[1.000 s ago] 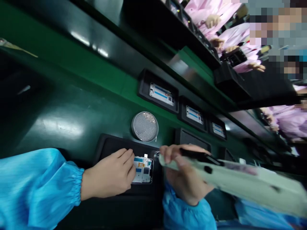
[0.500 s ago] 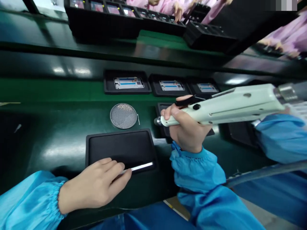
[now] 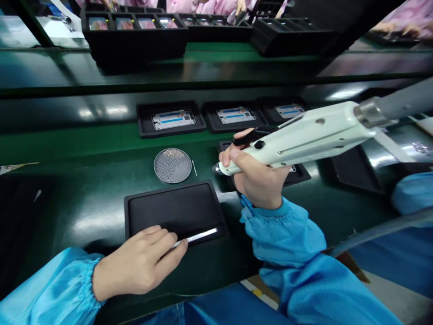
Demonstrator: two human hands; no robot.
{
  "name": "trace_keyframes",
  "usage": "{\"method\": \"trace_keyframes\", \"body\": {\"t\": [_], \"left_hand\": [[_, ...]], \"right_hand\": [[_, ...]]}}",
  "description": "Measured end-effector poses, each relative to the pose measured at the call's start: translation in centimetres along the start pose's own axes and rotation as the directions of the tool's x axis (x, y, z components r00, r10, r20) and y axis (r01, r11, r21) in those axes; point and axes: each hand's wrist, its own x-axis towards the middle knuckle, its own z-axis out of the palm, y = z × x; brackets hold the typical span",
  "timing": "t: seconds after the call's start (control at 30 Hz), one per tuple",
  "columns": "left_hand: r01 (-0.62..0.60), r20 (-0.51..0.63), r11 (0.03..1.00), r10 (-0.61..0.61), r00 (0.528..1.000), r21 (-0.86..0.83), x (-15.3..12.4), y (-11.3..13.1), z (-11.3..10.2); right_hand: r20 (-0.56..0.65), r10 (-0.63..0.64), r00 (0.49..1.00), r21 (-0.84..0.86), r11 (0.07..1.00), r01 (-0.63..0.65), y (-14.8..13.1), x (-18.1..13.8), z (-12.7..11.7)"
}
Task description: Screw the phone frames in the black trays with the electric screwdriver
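My right hand (image 3: 259,178) is wrapped round the front of a pale green electric screwdriver (image 3: 304,137), its tip pointing left. Beneath it is a black tray (image 3: 299,175), mostly hidden, with a bit of a white part showing. Low at the left, my left hand (image 3: 140,259) pinches a thin silvery-white bar (image 3: 199,235) between thumb and fingers, over the near edge of another black tray (image 3: 172,205). What the bar belongs to is hidden by the fingers. Between the hands and the back row lies a round perforated dish (image 3: 172,165) of tiny screws, beside a cotton swab (image 3: 194,167).
Black trays (image 3: 142,128) holding phone frames (image 3: 173,119) stand in a row behind. Beyond a raised ledge are stacked black boxes (image 3: 135,43) and co-workers in pink sleeves (image 3: 192,6). A blue sleeve (image 3: 414,192) shows at the right, and a grey hose (image 3: 409,101) trails from the screwdriver.
The screwdriver's rear end and hose sit higher and further left in view. The blue sleeve at the right has drawn away. My left hand keeps its pinch; the whole view has shifted slightly.
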Motion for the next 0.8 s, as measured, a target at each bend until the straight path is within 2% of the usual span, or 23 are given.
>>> {"method": "trace_keyframes", "body": {"t": [0.1, 0.33, 0.8], "left_hand": [[0.005, 0.027, 1.000, -0.005, 1.000, 0.011, 0.2, 0.1, -0.2], [0.042, 0.219, 0.998, -0.051, 0.974, 0.044, 0.8, 0.4, -0.5], [0.050, 0.284, 0.996, -0.070, 0.956, 0.078, 1.1, 0.6, -0.9]], "right_hand": [[-0.022, 0.012, 1.000, 0.001, 1.000, -0.012, 0.0, 0.0, 0.1], [-0.025, 0.023, 0.999, -0.008, 1.000, -0.023, -0.1, 0.1, 0.0], [-0.067, 0.028, 0.997, 0.050, 0.998, -0.024, -0.1, 0.0, 0.3]]}}
